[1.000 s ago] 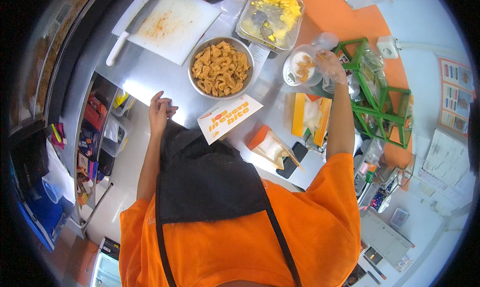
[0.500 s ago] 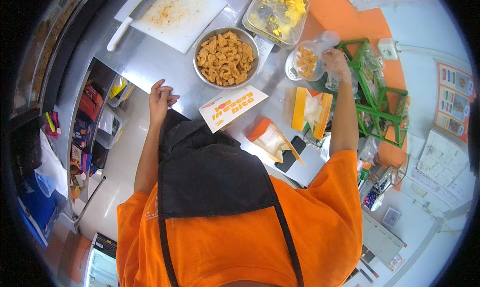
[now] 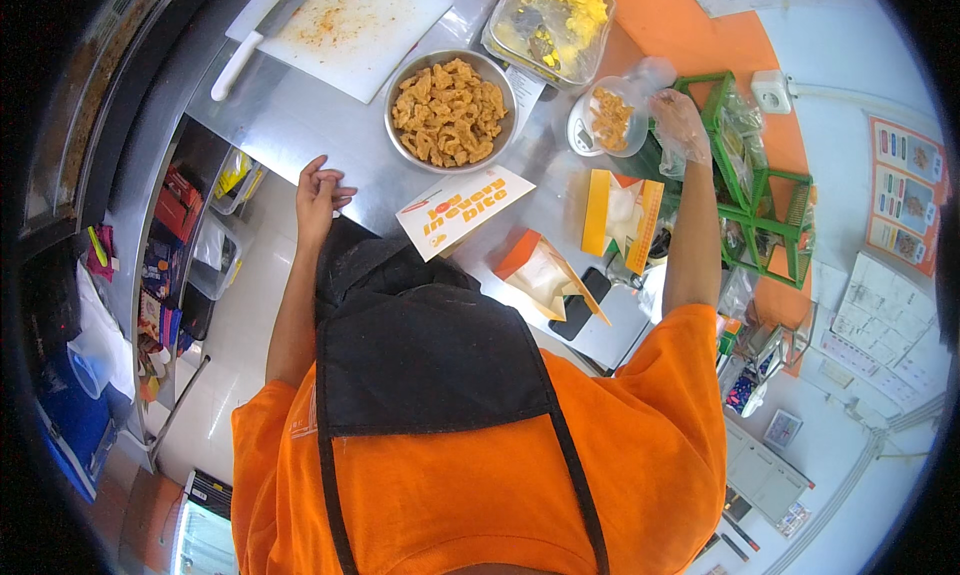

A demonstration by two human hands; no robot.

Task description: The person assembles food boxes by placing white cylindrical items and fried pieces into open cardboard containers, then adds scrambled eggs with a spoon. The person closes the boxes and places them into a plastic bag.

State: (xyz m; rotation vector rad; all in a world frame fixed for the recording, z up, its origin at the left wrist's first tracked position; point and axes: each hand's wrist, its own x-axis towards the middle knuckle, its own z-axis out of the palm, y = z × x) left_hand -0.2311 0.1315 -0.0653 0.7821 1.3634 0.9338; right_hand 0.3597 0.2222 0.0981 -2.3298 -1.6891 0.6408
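Note:
My left hand (image 3: pixel 322 193) rests at the steel counter's front edge, fingers loosely apart, holding nothing. At the right, my right hand (image 3: pixel 681 130), in a clear plastic glove, hovers just beside a translucent bowl (image 3: pixel 634 135) of brown fried pieces (image 3: pixel 610 118). Its fingers point away and are blurred under the glove, so their closure is unclear. That bowl sits on a white kitchen scale (image 3: pixel 580 133). Left of it stands a steel bowl (image 3: pixel 393 135) heaped with fried pieces (image 3: pixel 449 112). A white printed carton (image 3: pixel 463 210) lies in front of the steel bowl.
Two orange-and-yellow paper boxes (image 3: pixel 597 215) with white liners stand near the front right, beside a dark phone (image 3: pixel 578 310). A white cutting board (image 3: pixel 365 30) and knife (image 3: pixel 237 67) lie far left. A clear tub (image 3: pixel 508 37) holds yellow food. Green racks (image 3: pixel 735 160) stand at right.
My right hand has moved slightly right, away from the rim of the bowl on the scale. My left hand has stayed in place.

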